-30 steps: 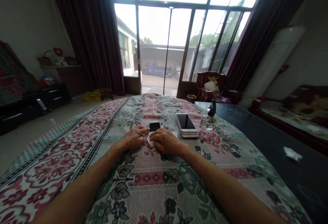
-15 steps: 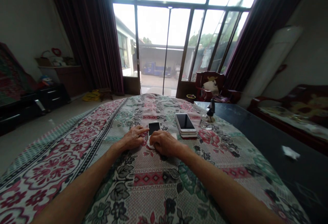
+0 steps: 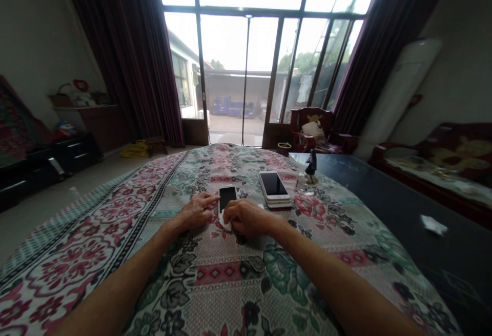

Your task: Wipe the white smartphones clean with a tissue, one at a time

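A smartphone (image 3: 227,193) with a white frame and dark screen lies face up on the flowered tablecloth (image 3: 221,277). Beside its left edge rests my left hand (image 3: 198,210), fingers stretched out, the index fingertip touching the phone's edge. My right hand (image 3: 248,217) is closed on a crumpled white tissue (image 3: 225,222) at the phone's near end and hides the lower part of the phone. To the right of that hand is a stack of phones (image 3: 274,184), the top one white with a dark screen.
Behind the stack, to the right, stands a clear spray bottle (image 3: 306,183) with a black trigger head. A crumpled white tissue (image 3: 433,225) lies on the dark tabletop (image 3: 407,200) at the right. Beyond are wooden chairs (image 3: 311,128) and glass doors (image 3: 238,79).
My right hand has drawn the tissue slightly nearer to me at the phone's near end. My left hand stays at the phone's edge. The whole view has shifted a little.
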{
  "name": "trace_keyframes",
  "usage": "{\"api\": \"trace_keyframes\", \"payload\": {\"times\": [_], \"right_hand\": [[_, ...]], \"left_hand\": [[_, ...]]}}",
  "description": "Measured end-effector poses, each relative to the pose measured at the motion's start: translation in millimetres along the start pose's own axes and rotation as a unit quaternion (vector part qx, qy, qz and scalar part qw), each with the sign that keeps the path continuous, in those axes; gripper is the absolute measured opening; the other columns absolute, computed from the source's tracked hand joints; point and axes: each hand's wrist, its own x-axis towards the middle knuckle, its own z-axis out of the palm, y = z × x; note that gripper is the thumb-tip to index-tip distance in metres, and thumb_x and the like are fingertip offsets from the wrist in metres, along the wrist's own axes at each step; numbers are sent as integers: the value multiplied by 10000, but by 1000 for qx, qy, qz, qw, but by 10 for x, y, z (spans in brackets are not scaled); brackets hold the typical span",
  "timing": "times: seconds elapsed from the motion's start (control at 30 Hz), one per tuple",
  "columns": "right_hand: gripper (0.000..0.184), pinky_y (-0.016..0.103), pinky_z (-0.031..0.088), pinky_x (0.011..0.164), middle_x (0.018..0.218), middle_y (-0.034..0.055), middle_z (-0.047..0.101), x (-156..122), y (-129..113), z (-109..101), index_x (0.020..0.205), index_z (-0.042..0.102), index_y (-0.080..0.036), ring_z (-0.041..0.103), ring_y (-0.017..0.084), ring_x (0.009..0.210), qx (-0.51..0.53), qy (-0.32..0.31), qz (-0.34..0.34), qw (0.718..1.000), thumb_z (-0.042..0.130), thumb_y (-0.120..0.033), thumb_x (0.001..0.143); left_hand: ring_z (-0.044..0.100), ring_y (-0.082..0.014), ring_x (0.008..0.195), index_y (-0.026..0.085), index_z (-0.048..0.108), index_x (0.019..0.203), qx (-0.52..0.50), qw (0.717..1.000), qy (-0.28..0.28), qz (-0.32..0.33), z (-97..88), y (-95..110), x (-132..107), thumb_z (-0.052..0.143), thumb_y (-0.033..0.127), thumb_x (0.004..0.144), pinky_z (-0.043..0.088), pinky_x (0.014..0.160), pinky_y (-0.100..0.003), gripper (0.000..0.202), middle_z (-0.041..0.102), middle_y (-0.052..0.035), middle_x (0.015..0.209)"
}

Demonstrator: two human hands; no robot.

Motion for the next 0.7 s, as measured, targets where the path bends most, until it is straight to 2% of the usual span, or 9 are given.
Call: {"api": "trace_keyframes", "payload": {"times": [0.2, 0.27, 0.37, 0.43, 0.57, 0.7], "right_hand": [[309, 229, 442, 809, 963, 22, 707, -32, 28, -96, 882, 713, -210, 617, 127, 852, 19, -16, 15, 1000, 522, -37, 711], [300, 228, 442, 797, 941, 20, 709, -39, 74, -143, 894, 713, -209, 616, 123, 837, 19, 23, 37, 999, 520, -44, 735], [262, 242, 442, 794, 945, 50, 703, -35, 145, -155, 924, 708, -184, 612, 129, 834, -17, 128, 106, 986, 510, -68, 798], [242, 253, 441, 811, 966, 69, 702, -27, 168, -101, 941, 704, -172, 613, 140, 854, -43, 154, 122, 979, 511, -82, 827], [227, 272, 429, 891, 1013, 77, 711, -6, 147, 83, 942, 706, -166, 616, 160, 933, -70, 110, 78, 988, 499, -105, 872], [251, 284, 415, 925, 1052, 84, 709, 43, 153, 162, 943, 708, -156, 615, 162, 971, -80, 106, 86, 987, 463, -119, 908]], "left_hand": [[548, -220, 1133, 226, 615, 1277, -2, 1000, -1, -6, -11, 6, -2, 477, 122, 664, 417, 1023, -366, 637, 606, -87, 1243], [548, -223, 1129, 233, 617, 1277, -9, 1000, -1, -9, -17, 16, -5, 477, 121, 662, 425, 1014, -370, 640, 609, -88, 1234], [545, -229, 1128, 247, 619, 1276, -17, 1000, -3, -2, -27, 32, -6, 470, 111, 657, 417, 1024, -391, 651, 613, -85, 1228], [539, -231, 1140, 241, 613, 1282, -16, 1000, -7, 0, -30, 39, -5, 469, 110, 653, 404, 1036, -393, 659, 607, -87, 1237], [526, -222, 1162, 226, 600, 1294, -7, 1000, -13, -9, -29, 48, -5, 476, 123, 664, 388, 1050, -366, 649, 593, -84, 1265], [537, -225, 1152, 238, 608, 1283, -6, 1000, -7, -4, -30, 62, -8, 477, 117, 668, 390, 1051, -366, 640, 607, -73, 1252]]}}
